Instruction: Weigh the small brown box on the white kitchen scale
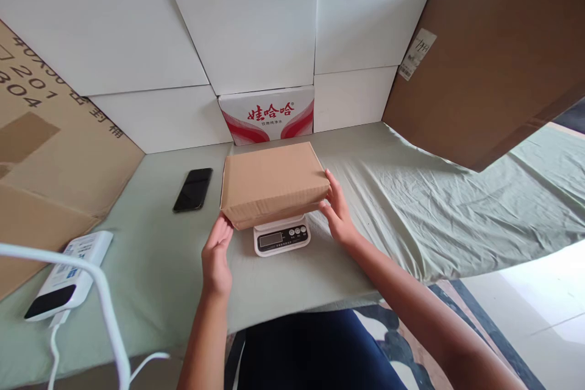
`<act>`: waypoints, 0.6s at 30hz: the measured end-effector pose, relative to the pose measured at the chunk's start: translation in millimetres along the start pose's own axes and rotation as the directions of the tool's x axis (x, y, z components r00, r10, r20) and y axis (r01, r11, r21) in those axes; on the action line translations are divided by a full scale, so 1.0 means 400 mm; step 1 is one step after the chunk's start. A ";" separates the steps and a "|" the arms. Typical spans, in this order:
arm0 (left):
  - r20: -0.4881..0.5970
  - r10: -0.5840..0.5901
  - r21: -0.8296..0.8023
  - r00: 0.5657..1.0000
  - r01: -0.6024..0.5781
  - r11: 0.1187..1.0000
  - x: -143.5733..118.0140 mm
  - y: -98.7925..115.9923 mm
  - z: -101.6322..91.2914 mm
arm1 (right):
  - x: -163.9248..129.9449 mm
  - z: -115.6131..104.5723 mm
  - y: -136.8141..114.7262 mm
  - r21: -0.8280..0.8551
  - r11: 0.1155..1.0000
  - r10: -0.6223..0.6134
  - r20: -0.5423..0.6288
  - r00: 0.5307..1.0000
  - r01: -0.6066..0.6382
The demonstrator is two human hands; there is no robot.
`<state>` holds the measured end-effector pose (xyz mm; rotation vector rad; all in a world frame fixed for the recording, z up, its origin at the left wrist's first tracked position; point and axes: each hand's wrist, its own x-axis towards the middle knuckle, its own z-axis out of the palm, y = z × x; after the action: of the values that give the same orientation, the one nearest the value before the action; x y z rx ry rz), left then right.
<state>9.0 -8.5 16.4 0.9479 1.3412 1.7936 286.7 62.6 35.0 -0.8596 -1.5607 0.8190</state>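
Observation:
A closed brown cardboard box [276, 180] is held between my two hands, over a small white kitchen scale [282, 237]. The scale's display and buttons face me, while its weighing plate is mostly hidden under the box. I cannot tell whether the box rests on the plate. My left hand [218, 253] supports the box at its front left corner, fingers partly under it. At the front right corner, my right hand [337, 210] grips the side, with the thumb at the lower front edge.
A black phone [192, 189] lies left of the box. Farther left is a white power bank [70, 274] with a white cable [107, 311]. White boxes [256, 36] line the back above a red-and-white carton [269, 114]. Large cardboard sheets [489, 55] stand at both sides of the green cloth [439, 213].

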 end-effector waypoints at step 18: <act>0.248 0.120 -0.070 0.961 -0.106 0.992 0.253 0.079 0.071 | 0.221 0.028 0.013 0.077 0.980 -0.177 -0.070 0.982 0.182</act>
<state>-19.3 84.6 67.7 1.1979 1.0912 1.7176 266.0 141.2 71.6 -0.6673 -1.5142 0.7148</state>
